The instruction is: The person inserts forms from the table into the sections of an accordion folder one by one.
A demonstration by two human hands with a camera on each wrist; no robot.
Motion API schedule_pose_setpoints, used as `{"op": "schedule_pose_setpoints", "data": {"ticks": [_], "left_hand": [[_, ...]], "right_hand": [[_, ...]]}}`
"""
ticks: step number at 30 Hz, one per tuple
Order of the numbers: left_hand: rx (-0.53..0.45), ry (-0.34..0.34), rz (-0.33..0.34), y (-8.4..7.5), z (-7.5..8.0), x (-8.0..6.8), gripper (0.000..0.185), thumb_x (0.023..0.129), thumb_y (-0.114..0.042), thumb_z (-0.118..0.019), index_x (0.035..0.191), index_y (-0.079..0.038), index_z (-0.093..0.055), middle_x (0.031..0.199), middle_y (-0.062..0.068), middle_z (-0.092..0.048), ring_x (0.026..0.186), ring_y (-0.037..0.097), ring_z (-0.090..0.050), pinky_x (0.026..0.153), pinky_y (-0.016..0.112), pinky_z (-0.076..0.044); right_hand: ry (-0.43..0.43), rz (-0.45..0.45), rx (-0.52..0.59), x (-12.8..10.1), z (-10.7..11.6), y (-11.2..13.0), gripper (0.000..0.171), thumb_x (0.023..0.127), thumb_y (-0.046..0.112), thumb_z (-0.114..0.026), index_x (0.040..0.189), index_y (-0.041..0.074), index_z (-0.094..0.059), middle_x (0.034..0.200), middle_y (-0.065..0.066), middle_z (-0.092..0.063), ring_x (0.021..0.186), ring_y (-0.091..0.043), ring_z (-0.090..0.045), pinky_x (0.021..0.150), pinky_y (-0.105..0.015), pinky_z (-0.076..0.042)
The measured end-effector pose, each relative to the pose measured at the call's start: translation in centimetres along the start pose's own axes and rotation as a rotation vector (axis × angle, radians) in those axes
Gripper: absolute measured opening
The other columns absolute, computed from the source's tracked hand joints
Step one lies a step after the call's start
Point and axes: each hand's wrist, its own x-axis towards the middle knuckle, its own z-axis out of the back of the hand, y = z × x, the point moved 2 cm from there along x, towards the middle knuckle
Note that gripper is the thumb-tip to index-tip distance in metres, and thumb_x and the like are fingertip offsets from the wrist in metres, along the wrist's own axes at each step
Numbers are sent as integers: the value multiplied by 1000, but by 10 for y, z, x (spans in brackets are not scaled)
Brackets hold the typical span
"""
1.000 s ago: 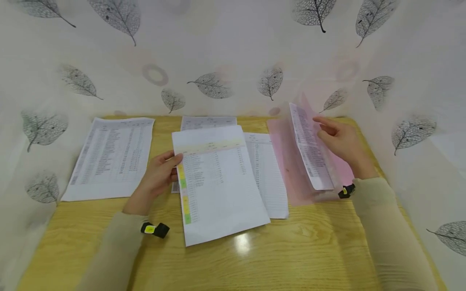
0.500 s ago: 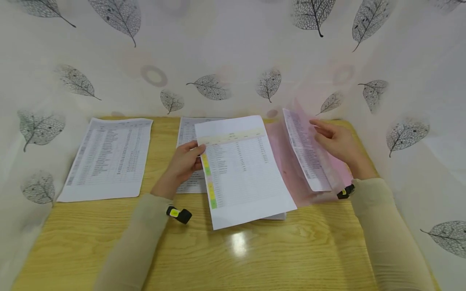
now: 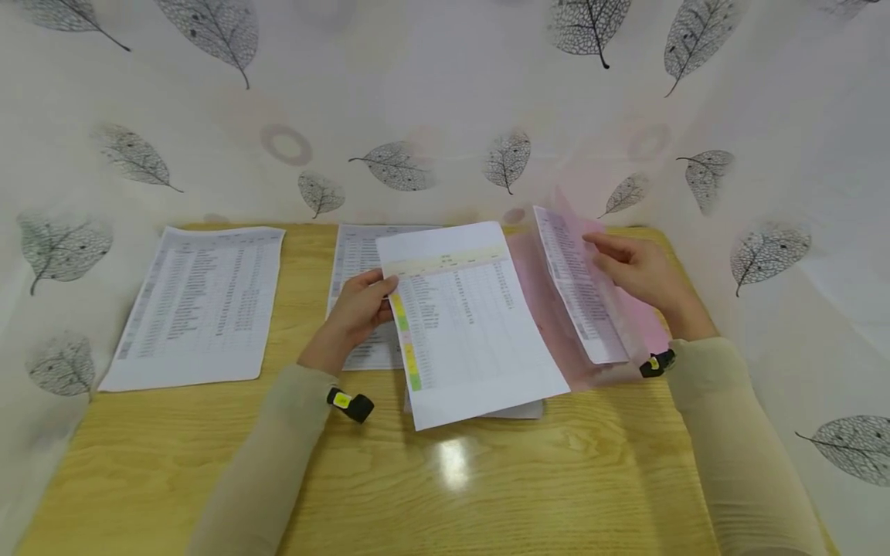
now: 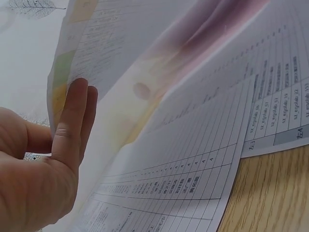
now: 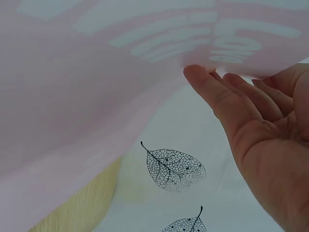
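My left hand (image 3: 354, 318) pinches the left edge of a printed sheet (image 3: 480, 332) with yellow and green cells, thumb on top and fingers beneath. In the left wrist view this sheet (image 4: 108, 46) is raised above other printed pages (image 4: 193, 159). My right hand (image 3: 640, 272) holds up the side of a pink translucent plastic folder (image 3: 650, 328). A printed page (image 3: 580, 297) stands tilted inside the folder. In the right wrist view, fingertips (image 5: 195, 75) are at the edge of the pink plastic (image 5: 96, 96), which bears pale lettering.
A printed page (image 3: 202, 301) lies at the table's left. Another page (image 3: 375, 351) lies partly under my left hand, and more paper (image 3: 518, 411) shows below the raised sheet. A leaf-patterned white curtain (image 3: 445, 100) borders the wooden table (image 3: 487, 494).
My left hand has carried the sheet to the right, close to the folder, and now the sheet covers most of the middle page. My right hand keeps the folder lifted, nearly still.
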Motion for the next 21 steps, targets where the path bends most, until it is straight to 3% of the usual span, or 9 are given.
{"op": "schedule_pose_setpoints", "data": {"ticks": [6,14,21], "left_hand": [[27,4,-6,2,-10,12,44,113,-19,-50,153,-2,-50,121,17,-71,79,9,-76,70,23,-64],[4,1,5,2,-24,26,43,112,-18,-52,151,-1,-53,119,18,-72,79,10,-77,69,24,-64],[11,9,19,1,-37,36,43,112,-18,-51,152,-1,-52,129,24,-69,80,12,-77,71,26,-65]], "right_hand": [[4,2,34,0,1,-4,42,104,14,-66,146,6,-63,147,-23,-61,95,15,-57,76,-2,-49],[-13,20,131,-1,2,-3,41,103,6,-64,144,3,-63,139,-24,-66,79,4,-63,64,-14,-56],[-6,-13,108,-3,4,-3,42,105,12,-64,146,6,-62,142,-21,-64,83,5,-60,69,-11,-54]]}}
